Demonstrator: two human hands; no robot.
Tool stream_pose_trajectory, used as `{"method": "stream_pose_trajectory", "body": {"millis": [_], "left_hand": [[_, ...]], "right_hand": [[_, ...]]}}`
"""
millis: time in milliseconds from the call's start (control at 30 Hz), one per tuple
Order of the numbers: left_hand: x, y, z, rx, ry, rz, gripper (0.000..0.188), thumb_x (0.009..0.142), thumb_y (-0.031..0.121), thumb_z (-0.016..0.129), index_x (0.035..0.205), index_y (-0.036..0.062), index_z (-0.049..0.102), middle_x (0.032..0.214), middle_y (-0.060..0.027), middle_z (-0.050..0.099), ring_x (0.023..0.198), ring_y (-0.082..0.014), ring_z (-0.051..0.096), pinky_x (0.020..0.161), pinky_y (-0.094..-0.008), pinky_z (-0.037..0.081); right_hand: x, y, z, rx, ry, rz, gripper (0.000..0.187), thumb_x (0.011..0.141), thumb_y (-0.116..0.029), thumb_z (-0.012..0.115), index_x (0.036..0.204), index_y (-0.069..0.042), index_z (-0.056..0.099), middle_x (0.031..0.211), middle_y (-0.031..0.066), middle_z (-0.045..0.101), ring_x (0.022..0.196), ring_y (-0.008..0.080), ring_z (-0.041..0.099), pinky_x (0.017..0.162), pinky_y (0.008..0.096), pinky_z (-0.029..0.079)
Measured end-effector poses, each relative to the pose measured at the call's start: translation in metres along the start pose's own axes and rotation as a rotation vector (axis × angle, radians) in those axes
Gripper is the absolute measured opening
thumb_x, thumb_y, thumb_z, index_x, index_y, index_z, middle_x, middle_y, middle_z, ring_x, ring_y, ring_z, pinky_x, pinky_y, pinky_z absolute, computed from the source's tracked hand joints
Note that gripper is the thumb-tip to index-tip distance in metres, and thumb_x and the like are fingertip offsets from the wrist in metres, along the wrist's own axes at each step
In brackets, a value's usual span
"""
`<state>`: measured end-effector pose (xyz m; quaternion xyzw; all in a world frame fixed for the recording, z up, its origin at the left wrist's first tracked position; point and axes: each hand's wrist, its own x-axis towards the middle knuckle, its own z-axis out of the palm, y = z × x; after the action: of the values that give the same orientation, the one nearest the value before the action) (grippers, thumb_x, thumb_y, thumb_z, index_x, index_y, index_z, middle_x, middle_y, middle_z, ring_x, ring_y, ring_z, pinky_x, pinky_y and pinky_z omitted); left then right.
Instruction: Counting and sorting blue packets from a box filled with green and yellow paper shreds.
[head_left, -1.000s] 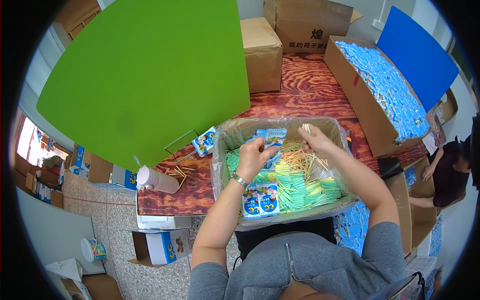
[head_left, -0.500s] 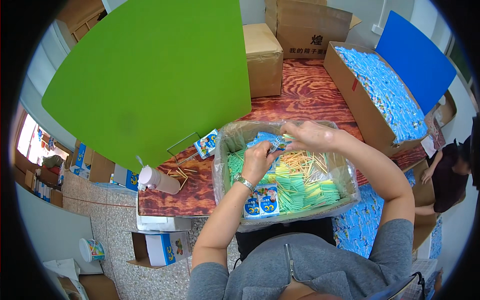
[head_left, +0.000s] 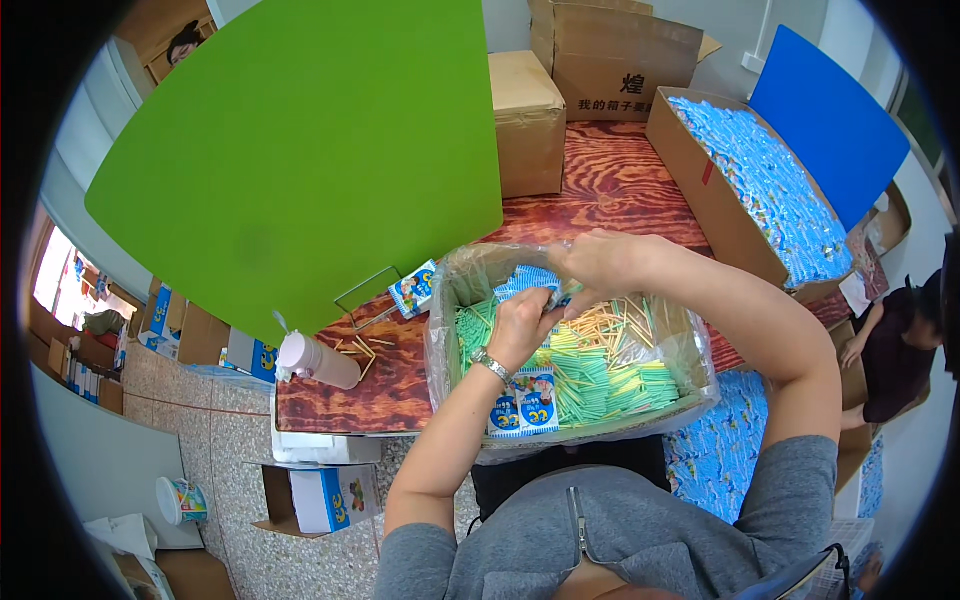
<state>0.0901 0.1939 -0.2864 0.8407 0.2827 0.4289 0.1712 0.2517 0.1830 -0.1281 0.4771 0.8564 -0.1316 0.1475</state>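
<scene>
Over the plastic-lined box [head_left: 705, 385] my left hand [head_left: 522, 322] is closed on a small blue-and-white packet [head_left: 562, 296], a watch on its wrist. My right hand [head_left: 605, 265] meets it at the packet's upper end, fingers bent and pressed together; what they pinch is hidden. Beneath both hands lie many thin sticks: green ones [head_left: 580, 385] near the front and left, orange-yellow ones [head_left: 605, 325] toward the back right. Flat blue packets [head_left: 537, 400] rest on the sticks at the box's near left, and more blue packets [head_left: 525, 280] lie behind my left hand.
A green board [head_left: 300, 150] leans over the table's left part. Near it stand a pink bottle [head_left: 318, 360], a wire stand [head_left: 370, 300] and a packet [head_left: 413, 290]. At right is a carton [head_left: 690, 170] full of blue packets; a person [head_left: 895, 345] works beyond it.
My right hand has come down and left to the packet; the green sticks seen at its fingertips before are now out of sight. The left hand has barely moved.
</scene>
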Motion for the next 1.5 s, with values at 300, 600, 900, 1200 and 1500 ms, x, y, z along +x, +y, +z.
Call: {"method": "stream_pose_trajectory", "body": {"millis": [300,600,900,1200,1500], "left_hand": [[0.003,-0.002,-0.001,-0.241,-0.017,-0.202,0.024,0.080,0.019,0.074,0.074,0.0013,0.059,0.063,-0.0129,0.062,0.053,-0.0223,0.059,0.051,-0.0341,0.045],[0.009,-0.006,-0.019,-0.484,-0.163,-0.356,0.031,0.080,0.015,0.072,0.106,0.0015,0.063,0.083,-0.0107,0.069,0.067,-0.0151,0.065,0.060,-0.0304,0.050],[0.001,-0.050,-0.025,-0.753,0.215,-0.528,0.033,0.079,-0.011,0.054,0.110,-0.0005,0.058,0.103,-0.0080,0.065,0.093,-0.0132,0.061,0.084,-0.0270,0.050],[0.002,-0.055,-0.019,-0.574,0.089,-0.548,0.028,0.080,-0.012,0.046,0.101,-0.0034,0.063,0.091,-0.0065,0.067,0.081,-0.0097,0.063,0.074,-0.0237,0.053],[-0.001,-0.053,-0.016,-0.540,0.062,-0.529,0.029,0.080,-0.012,0.046,0.101,-0.0026,0.063,0.090,-0.0063,0.067,0.080,-0.0095,0.063,0.073,-0.0234,0.052]], "right_hand": [[-0.014,0.014,0.042,-0.038,0.617,-0.130,0.077,0.081,-0.048,0.068,0.140,-0.011,0.035,0.130,0.0223,0.045,0.108,0.0386,0.056,0.086,0.0451,0.050],[0.011,0.015,0.087,0.264,0.910,-0.155,0.021,0.085,-0.024,0.066,0.101,-0.010,0.061,0.090,0.0113,0.066,0.087,0.0318,0.064,0.073,0.0429,0.051],[0.056,0.002,0.164,0.249,0.837,-0.043,0.018,0.087,-0.025,0.062,0.100,-0.013,0.058,0.084,0.0110,0.065,0.080,0.0324,0.065,0.064,0.0450,0.052],[0.044,-0.010,0.166,0.048,0.885,-0.014,0.034,0.079,-0.032,0.070,0.105,-0.014,0.058,0.091,0.0089,0.057,0.082,0.0287,0.064,0.057,0.0425,0.052],[0.042,-0.033,0.196,0.255,0.258,-0.028,0.040,0.077,-0.039,0.072,0.088,-0.003,0.060,0.087,0.0125,0.058,0.085,0.0328,0.062,0.069,0.0443,0.052]]}}
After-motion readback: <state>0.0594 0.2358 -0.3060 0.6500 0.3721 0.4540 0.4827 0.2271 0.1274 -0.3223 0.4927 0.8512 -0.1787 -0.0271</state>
